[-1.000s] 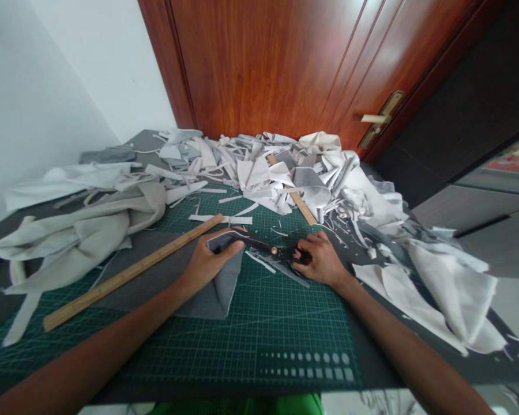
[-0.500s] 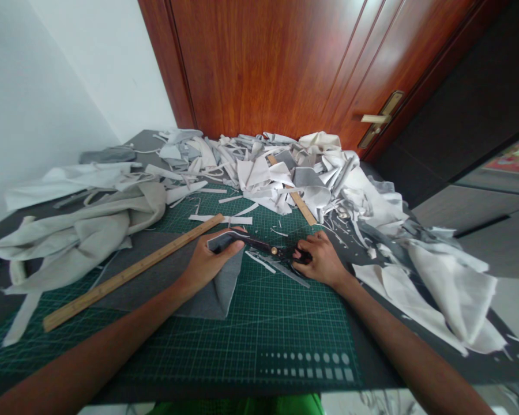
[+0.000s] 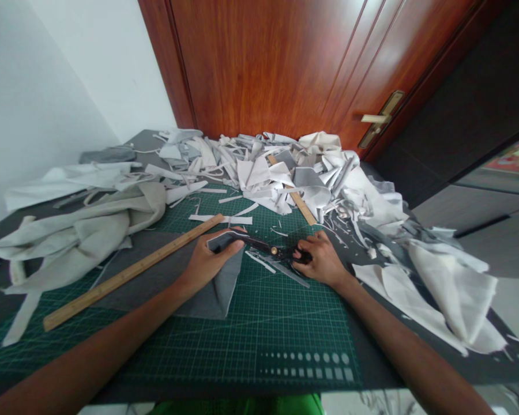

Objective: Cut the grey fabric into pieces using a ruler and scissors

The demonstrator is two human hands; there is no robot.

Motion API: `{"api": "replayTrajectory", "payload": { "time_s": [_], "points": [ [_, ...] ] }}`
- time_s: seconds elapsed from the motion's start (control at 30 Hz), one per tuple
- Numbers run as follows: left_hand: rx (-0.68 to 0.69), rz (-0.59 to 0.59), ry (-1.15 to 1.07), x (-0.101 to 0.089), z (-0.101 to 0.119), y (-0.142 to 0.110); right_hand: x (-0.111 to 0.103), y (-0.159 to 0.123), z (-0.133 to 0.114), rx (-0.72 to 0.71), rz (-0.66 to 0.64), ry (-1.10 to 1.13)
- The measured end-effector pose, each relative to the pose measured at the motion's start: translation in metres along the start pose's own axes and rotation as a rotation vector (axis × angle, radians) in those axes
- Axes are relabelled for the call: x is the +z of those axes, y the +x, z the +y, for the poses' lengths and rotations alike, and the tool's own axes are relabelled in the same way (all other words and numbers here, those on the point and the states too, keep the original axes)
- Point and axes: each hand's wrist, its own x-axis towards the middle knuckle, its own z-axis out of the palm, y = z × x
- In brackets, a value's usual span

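My left hand [image 3: 211, 253] is closed on the folded-up right edge of a grey piece of fabric [image 3: 155, 288], lifting that edge off the green cutting mat [image 3: 285, 323]. In my right hand [image 3: 322, 257] are the handles of black scissors [image 3: 273, 250], with my fingers wrapped round them. The blades point left and reach the raised fabric edge beside my left thumb. Whether the blades are parted is hard to make out. A wooden ruler [image 3: 134, 271] lies slantwise over the grey fabric, left of my left hand. Thin cut strips [image 3: 262, 262] lie below the scissors.
A heap of white and grey fabric scraps [image 3: 259, 173] covers the table's back, with a second wooden ruler [image 3: 303, 207] partly under it. Crumpled beige cloth [image 3: 90, 230] lies at left, white cloth [image 3: 454, 294] at right. A wooden door [image 3: 259, 69] stands behind.
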Motion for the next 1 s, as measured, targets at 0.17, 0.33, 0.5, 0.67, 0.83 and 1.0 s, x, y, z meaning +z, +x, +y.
{"api": "replayTrajectory", "payload": {
  "time_s": [0.17,0.33,0.5,0.67,0.83,1.0],
  "points": [
    [0.008,0.004,0.004,-0.0003,-0.0013,0.0004,0.0006,-0.0001,0.0005,-0.005,0.013,-0.012],
    [-0.002,-0.001,0.005,-0.0008,-0.0033,0.0006,0.0009,-0.0002,0.0007,-0.001,0.009,-0.017],
    [0.006,0.000,0.016,-0.0007,-0.0032,0.0011,0.0006,0.0002,0.0003,-0.007,0.019,-0.013],
    [-0.006,0.019,0.010,0.0002,-0.0016,0.0013,-0.0006,0.0002,-0.0004,-0.008,0.018,-0.005],
    [0.001,0.029,0.022,0.0002,0.0008,0.0008,0.0000,0.0001,0.0004,-0.004,0.021,-0.002],
    [0.003,0.063,0.035,0.0011,0.0010,0.0011,0.0007,0.0003,0.0022,0.011,0.016,0.010]
  ]
}}
